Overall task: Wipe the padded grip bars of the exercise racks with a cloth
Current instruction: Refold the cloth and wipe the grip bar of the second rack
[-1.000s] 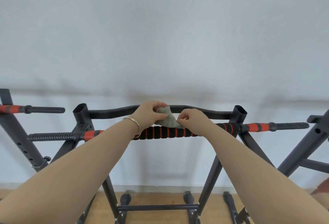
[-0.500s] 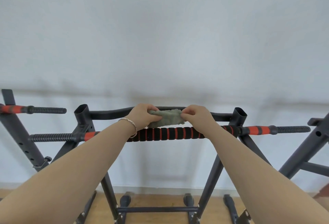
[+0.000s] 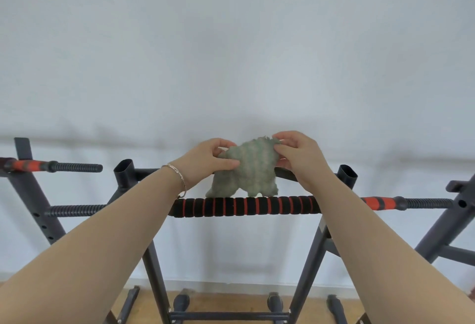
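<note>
A fuzzy grey-green cloth (image 3: 246,172) hangs spread between my two hands, its lower edge just above the black-and-red padded grip bar (image 3: 246,206) of the middle rack. My left hand (image 3: 208,161), with a bracelet on the wrist, pinches the cloth's left edge. My right hand (image 3: 298,156) pinches its upper right corner. Behind the cloth runs the rack's dark curved top bar (image 3: 285,173), partly hidden.
Ribbed black side handles with red sleeves stick out left (image 3: 77,210) and right (image 3: 385,202) of the padded bar. Another rack with a red-and-black handle (image 3: 51,166) stands at the left, a third rack frame (image 3: 452,218) at the right. A white wall is close behind; wooden floor below.
Both hands have lifted the cloth off the padded bar and pulled it open from a bunched wad into a spread sheet held above the bar.
</note>
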